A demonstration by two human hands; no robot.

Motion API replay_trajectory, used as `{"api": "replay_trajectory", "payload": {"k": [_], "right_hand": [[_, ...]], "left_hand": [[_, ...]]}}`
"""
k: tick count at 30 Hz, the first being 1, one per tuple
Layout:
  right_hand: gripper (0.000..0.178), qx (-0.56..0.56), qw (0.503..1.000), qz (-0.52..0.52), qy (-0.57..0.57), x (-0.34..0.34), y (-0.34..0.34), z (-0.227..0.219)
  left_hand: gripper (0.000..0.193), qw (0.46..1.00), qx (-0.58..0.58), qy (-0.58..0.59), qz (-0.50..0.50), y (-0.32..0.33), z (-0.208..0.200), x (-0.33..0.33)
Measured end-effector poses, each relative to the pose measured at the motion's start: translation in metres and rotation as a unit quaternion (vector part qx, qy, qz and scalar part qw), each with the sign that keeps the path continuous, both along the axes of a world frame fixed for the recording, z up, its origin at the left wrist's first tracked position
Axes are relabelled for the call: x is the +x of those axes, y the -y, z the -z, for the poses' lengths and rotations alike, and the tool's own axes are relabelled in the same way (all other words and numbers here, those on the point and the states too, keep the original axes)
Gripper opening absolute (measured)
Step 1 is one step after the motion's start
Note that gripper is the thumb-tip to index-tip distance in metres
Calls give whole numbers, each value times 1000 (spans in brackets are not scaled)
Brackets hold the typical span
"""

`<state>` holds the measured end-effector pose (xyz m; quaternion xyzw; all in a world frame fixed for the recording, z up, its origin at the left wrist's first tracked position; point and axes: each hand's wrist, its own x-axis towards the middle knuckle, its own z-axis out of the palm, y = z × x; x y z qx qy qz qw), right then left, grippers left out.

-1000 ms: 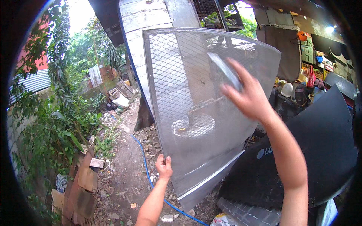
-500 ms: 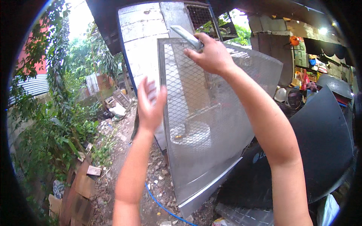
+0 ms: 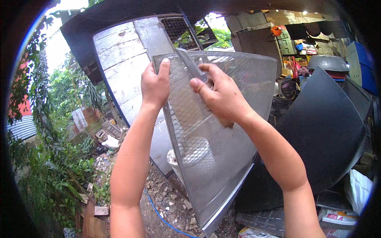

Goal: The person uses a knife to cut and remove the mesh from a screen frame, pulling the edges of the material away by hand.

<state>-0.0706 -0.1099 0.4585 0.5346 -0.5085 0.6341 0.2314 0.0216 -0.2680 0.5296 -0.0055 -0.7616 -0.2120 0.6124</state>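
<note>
Screen (image 3: 238,139) stands in front of the white board (image 3: 119,69); left hand (image 3: 156,86) is clamped on the screen's upper left corner, thumb on the near face, and right hand (image 3: 222,91) is wrapped round a flat blade (image 3: 190,64). Screen looks light and thin, probably springy mid-mesh, so likely bends or dents if pressed there. Best hold is probably the firmer rim; blade seems stiff, take its lower end.

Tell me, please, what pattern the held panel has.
Diamond lattice on the panel, clearest in the head view.
</note>
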Motion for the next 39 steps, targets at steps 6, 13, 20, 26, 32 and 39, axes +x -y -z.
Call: {"api": "replay_trajectory", "payload": {"k": [6,13,20,26,32,39], "right_hand": [[42,13,995,-99,-14,-23,-7,-8],[46,35,993,40,-104,-31,-14,-3],[46,-2,979,31,-201,-28,-17,-6],[52,-65,984,-29,-162,-30,-3,2],[58,-11,986,4,-168,-29,-15,-9],[55,33,950,53,-306,-36,-29,-23]], "left_hand": [[23,998,-68,-6,-14,-3,2,-9],[21,997,-80,-7,-20,-23,10,-7],[24,995,-99,-25,-2,-26,9,-8],[24,996,-90,-11,11,-31,11,-13],[19,994,-97,-28,34,-27,10,-12],[17,991,-122,-23,51,-24,7,-10]]}}
